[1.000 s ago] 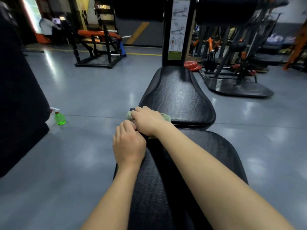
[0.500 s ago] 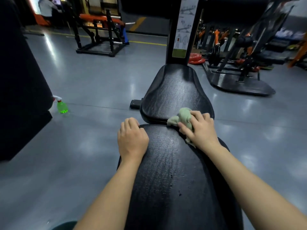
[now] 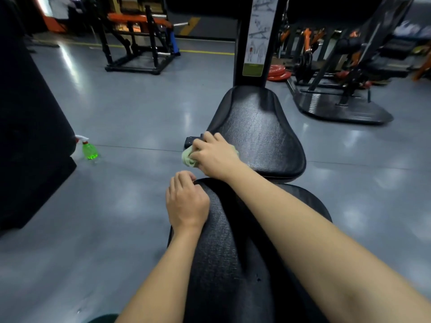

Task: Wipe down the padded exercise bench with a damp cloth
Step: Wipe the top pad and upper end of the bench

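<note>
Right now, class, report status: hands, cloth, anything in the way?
Right hand grips cloth at far pad, left edge. Left hand rests on near pad. Spray bottle on floor, left.

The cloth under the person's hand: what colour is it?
The cloth is pale green; the head view shows it best.

I see a glossy grey floor (image 3: 130, 108) catching pale patches of light. A black post (image 3: 240, 43) with an exercise chart stands ahead. Left of it is an orange-padded rack (image 3: 137, 38), right of it red weight plates (image 3: 278, 72) and dark machines (image 3: 338, 106). Far left of it stands a green spray bottle (image 3: 89, 150).
</note>
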{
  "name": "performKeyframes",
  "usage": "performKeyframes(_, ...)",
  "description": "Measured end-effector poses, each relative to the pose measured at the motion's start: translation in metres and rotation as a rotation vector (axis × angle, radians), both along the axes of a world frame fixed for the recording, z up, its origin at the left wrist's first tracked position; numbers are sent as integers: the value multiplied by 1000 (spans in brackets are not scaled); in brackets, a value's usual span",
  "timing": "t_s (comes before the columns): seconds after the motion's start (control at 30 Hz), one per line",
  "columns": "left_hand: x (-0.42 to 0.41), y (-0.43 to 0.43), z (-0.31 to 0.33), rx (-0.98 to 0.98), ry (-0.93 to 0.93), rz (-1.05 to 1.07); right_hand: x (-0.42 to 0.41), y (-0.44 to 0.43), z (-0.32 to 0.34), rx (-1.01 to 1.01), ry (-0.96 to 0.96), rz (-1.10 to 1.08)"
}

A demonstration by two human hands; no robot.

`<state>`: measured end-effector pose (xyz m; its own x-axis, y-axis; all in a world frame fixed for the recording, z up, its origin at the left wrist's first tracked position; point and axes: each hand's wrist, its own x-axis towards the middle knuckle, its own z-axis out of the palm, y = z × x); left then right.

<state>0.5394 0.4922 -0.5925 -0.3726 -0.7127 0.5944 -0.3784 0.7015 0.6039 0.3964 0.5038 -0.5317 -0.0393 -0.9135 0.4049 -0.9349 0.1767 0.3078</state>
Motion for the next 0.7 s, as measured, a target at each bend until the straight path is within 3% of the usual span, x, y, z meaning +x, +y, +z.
performKeyframes(0.13, 2, 1, 4, 24, 5, -10, 20, 5, -5, 75, -67, -97)
performKeyframes(0.23, 3, 2, 5, 33, 12, -13, 18, 39, -9, -87, -202, -115)
performKeyframes(0.4, 3, 3, 5, 44, -10, -12, -26, 127, -26, -262, -259, -157)
performKeyframes(0.6, 4, 2, 4, 33, -48, -19, -35, 164, -34, -440, -251, -426)
performKeyframes(0.7, 3, 1, 4, 41, -74, -28, -16, 157, -43, -529, -353, -582)
